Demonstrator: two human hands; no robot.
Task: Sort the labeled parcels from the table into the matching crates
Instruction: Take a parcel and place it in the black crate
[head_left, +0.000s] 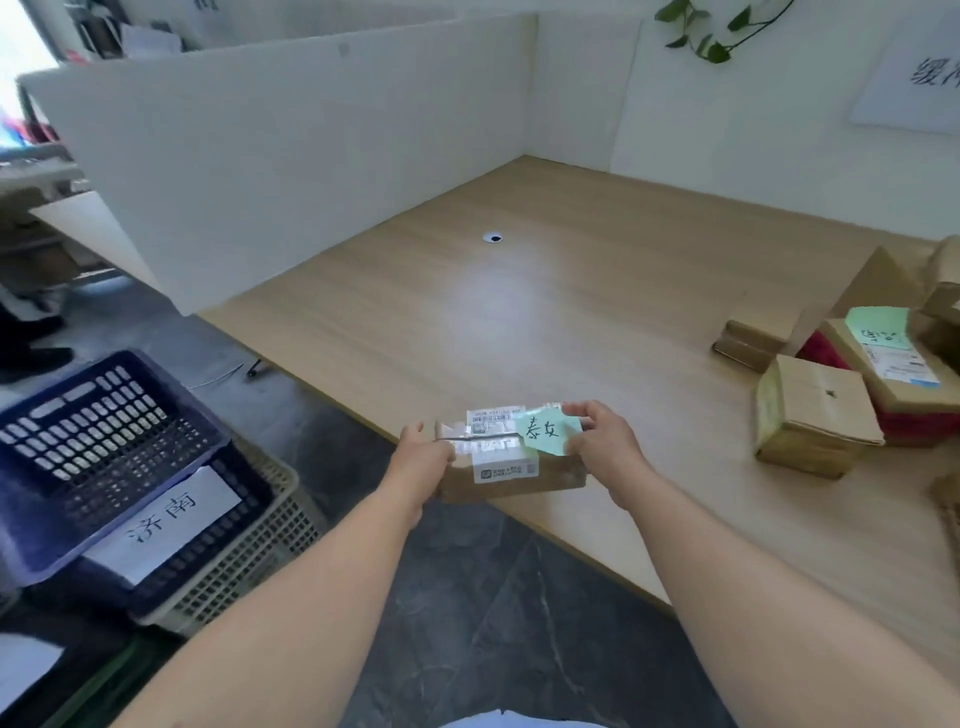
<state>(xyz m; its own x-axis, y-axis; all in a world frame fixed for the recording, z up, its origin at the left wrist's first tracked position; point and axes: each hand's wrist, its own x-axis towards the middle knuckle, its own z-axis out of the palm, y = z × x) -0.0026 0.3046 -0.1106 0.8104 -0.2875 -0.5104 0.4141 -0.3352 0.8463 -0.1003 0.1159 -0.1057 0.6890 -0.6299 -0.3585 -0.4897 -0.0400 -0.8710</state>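
Cardboard parcel (561, 477) sat between our hands at the near edge of the table (519, 312). Our left hand (423, 457) gripped its left end and our right hand (605, 447) gripped its right end. A green note (548, 435) lay on top. The blue crate (104, 457) stood to our left, and more parcels (815, 415) lay far right.

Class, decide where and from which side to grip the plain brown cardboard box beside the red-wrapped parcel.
Likely grip the plain brown cardboard box by its left and near faces, coming from the left front: both face bare wooden table, while the red-wrapped parcel crowds its right side.
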